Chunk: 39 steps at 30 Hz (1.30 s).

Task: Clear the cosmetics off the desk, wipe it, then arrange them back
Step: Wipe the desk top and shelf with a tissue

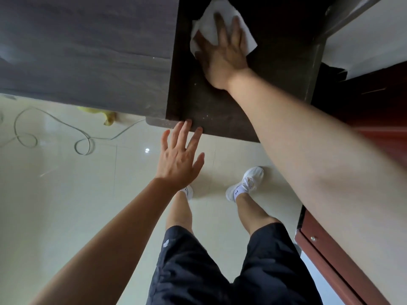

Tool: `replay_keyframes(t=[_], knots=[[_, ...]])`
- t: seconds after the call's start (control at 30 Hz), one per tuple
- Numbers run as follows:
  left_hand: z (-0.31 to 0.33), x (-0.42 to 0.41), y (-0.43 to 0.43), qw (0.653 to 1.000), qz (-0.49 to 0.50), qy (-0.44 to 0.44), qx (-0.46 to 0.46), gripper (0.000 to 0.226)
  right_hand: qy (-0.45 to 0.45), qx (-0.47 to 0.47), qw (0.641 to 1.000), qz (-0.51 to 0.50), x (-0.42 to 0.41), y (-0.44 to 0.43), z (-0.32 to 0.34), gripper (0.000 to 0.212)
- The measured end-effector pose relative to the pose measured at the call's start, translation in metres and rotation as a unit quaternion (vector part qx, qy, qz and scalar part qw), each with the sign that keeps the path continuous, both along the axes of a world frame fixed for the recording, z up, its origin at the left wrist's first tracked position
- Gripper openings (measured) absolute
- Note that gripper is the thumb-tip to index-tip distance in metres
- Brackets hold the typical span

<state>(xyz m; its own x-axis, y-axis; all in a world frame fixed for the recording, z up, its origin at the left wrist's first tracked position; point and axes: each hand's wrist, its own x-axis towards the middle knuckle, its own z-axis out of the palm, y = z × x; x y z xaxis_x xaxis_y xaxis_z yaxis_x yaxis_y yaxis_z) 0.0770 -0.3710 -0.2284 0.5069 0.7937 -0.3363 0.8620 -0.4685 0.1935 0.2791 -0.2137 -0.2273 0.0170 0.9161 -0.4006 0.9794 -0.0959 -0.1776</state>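
Note:
The dark brown desk top (pixel 277 69) runs from the upper middle down to its front edge. My right hand (pixel 222 53) lies flat, fingers spread, pressing a white tissue (pixel 213 20) against the far part of the desk. My left hand (pixel 181 157) is open, its fingertips touching the desk's front edge near the left corner. Pale specks dot the desk near that edge. No cosmetics are in view.
A grey panel or bed side (pixel 83 53) stands left of the desk. A red-brown cabinet (pixel 374 119) is on the right. On the cream tile floor lie a pale looped cable (pixel 52 126) and a yellow cloth (pixel 105 115). My feet in white shoes (pixel 246 183) stand below the desk.

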Motion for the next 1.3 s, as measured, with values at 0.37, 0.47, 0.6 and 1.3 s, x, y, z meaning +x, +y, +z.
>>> replay_keyframes(t=[0.37,0.47,0.6,1.3], knots=[[0.01,-0.05,0.012,0.996,0.094,0.004,-0.006,0.066,0.006,-0.014,0.991,0.136,0.015,-0.154,0.003,0.051],[0.009,-0.06,0.021,0.997,0.074,0.017,-0.01,0.065,-0.01,0.007,1.0,0.016,0.013,-0.104,-0.001,0.055],[0.008,-0.063,0.024,0.998,0.063,0.018,-0.01,0.064,0.014,0.014,0.998,-0.061,-0.03,-0.052,-0.006,0.055],[0.003,-0.051,0.018,0.991,0.125,-0.037,0.017,0.051,0.01,0.035,0.991,-0.126,-0.013,-0.1,-0.007,0.058]])
